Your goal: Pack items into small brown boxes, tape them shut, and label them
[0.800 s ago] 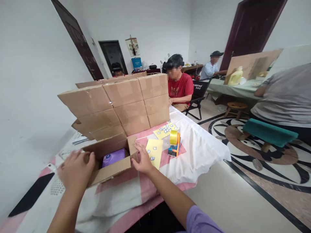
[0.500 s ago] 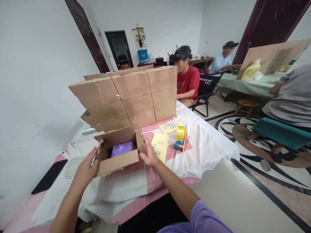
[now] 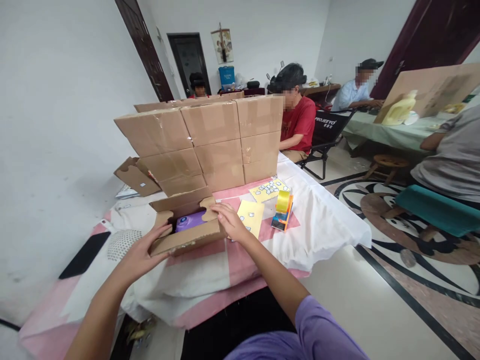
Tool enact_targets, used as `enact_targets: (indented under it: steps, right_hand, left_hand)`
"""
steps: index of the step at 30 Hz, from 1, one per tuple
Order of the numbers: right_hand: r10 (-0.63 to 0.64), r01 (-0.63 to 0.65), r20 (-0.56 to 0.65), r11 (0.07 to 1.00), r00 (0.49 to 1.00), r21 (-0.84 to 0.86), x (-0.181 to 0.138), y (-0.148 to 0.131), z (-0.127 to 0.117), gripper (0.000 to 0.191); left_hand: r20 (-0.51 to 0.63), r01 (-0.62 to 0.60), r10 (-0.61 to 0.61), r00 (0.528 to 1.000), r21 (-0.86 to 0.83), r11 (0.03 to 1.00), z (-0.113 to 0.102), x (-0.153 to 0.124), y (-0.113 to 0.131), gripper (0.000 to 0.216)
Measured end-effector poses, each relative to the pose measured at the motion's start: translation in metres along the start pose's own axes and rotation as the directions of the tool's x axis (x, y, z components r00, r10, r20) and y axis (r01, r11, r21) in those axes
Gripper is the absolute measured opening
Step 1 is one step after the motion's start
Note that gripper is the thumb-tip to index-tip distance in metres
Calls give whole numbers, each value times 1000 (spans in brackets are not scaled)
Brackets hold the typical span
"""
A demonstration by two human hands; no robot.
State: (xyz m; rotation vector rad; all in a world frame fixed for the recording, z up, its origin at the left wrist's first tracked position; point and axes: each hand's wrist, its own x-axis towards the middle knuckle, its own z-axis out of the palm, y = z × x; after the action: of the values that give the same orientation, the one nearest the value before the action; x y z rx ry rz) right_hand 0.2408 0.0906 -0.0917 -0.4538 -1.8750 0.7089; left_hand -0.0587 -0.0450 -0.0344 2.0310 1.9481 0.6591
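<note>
Cardboard box (image 3: 185,240) on surface (image 3: 318,220) before me | my left hand (image 3: 144,252) open on left flap, right hand (image 3: 230,222) open pressing right flap | I'd fold both flat, evenly, over purple pack (image 3: 189,220).

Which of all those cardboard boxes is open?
The small cardboard box between the left hand and right hand: its flaps are unsealed and a purple pack shows inside. The stacked boxes behind it are taped shut.
</note>
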Motion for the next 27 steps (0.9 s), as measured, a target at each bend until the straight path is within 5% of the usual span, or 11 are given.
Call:
enact_targets:
  steps: [2,5,8,11,15,18,20,22,23,25,27]
  right_hand:
    - [86,-84,-55,996,995,35,14,4,3,51]
    - [206,-196,-62,971,977,139,39,14,11,65]
    - [218,-211,-18,963,976,168,57,21,15,66]
    - [123,-123,13,992,992,41,58,19,8,54]
    - [82,-77,37,989,996,-130,29,4,-14,41]
    - [58,-107,-189,959,980,-261,-13,-6,-46,43]
    - [51,-228,-523,933,851,-279,-45,-6,-77,43]
    - [144,-396,-795,909,589,-129,-72,2,-112,50]
    - [243,-454,-839,891,488,-6,-81,7,-129,55]
    - [436,-507,-786,842,438,184,-91,21,-158,62]
    - [544,-528,-654,811,525,251,-90,33,-176,61]
  left_hand:
    - [-117,124,-132,984,-71,990,-4,2,10,71]
    - [-295,368,-384,875,-110,923,-7,12,22,73]
    - [-413,462,-447,794,-70,884,-2,27,32,91]
    - [-460,343,-263,848,100,934,10,37,40,82]
    - [-252,93,-11,968,317,944,29,39,52,52]
    - [-104,15,30,994,406,914,37,36,53,66]
    - [-62,1,29,998,440,898,39,36,50,75]
    - [-37,-9,30,999,469,883,41,38,48,77]
    - [-34,-13,34,999,484,875,42,40,48,76]
    - [-48,-13,43,998,513,859,45,43,49,75]
    - [-72,-8,54,996,533,846,45,48,50,75]
